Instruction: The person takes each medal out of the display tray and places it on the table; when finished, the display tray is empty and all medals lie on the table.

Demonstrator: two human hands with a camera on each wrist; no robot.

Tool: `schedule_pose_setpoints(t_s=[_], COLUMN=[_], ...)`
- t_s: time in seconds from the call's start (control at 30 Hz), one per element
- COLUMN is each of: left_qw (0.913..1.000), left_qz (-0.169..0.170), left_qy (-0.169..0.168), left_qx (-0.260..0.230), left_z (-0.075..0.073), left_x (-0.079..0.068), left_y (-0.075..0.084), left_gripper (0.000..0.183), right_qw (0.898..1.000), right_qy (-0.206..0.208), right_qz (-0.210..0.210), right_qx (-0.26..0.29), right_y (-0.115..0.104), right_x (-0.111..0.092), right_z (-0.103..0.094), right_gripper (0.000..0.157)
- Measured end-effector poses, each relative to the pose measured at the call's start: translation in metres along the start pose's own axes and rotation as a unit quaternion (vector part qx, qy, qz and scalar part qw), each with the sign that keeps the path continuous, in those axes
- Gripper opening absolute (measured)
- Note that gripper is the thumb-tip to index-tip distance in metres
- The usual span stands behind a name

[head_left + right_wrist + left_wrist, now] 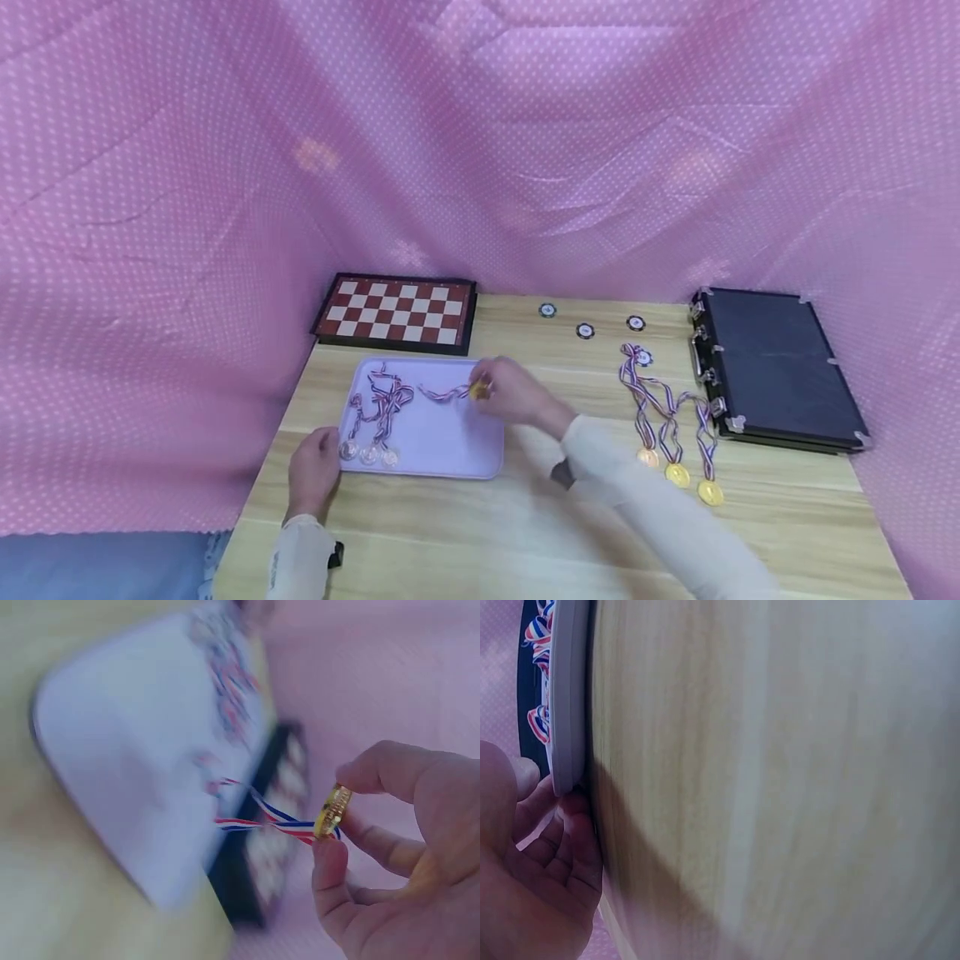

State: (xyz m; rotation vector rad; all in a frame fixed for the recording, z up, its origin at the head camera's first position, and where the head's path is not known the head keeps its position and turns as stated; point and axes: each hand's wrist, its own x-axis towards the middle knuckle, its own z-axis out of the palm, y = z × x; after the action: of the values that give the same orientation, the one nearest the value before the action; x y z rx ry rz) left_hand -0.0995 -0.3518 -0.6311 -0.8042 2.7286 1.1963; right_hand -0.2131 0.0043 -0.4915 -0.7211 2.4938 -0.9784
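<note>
My right hand (517,393) pinches a gold medal (333,811) by its edge between thumb and fingertips, over the right half of a pale lilac tray (438,446). From the medal a red, white and blue ribbon (442,395) trails left above the tray. At the tray's front left corner my left hand (313,468) grips the rim, thumb on top and fingers curled beneath it in the left wrist view. Three silver-coloured medals (369,454) lie side by side in the tray's left part, with their ribbons (386,406) bunched behind them.
Behind the tray lies a red and white chessboard (393,310). Three gold-toned medals (677,475) with ribbons lie to the right, beside a black case (783,367) with metal corners. Several poker chips (585,331) are at the back. A pink dotted cloth (525,167) surrounds the wooden table (435,533).
</note>
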Motion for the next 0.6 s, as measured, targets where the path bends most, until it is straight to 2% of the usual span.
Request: schedule_pose_setpoints(t_s=[0.2,0.33,0.4,0.47,0.6], left_qw=[0.9991,0.9988,0.9989,0.999,0.9988], left_qz=[0.02,0.019,0.017,0.018,0.02], left_qy=[0.019,0.022,0.022,0.023,0.028], left_qx=[0.032,0.039,0.037,0.034,0.036], left_z=[0.0,0.001,0.003,0.004,0.005], left_x=[0.004,0.006,0.007,0.007,0.008], left_y=[-0.003,-0.004,-0.004,-0.004,-0.003], left_gripper=[0.049,0.049,0.05,0.05,0.05], right_qw=[0.997,0.991,0.987,0.986,0.985], right_qy=[0.073,0.126,0.144,0.145,0.127], right_qz=[0.013,0.037,0.053,0.065,0.1], right_qx=[-0.012,-0.023,-0.046,-0.058,-0.06], right_y=[0.017,0.033,0.045,0.061,0.101], right_x=[-0.023,-0.041,-0.051,-0.06,-0.079], right_z=[-0.088,-0.123,-0.127,-0.12,-0.085], right_gripper=[0.038,0.043,0.041,0.037,0.034])
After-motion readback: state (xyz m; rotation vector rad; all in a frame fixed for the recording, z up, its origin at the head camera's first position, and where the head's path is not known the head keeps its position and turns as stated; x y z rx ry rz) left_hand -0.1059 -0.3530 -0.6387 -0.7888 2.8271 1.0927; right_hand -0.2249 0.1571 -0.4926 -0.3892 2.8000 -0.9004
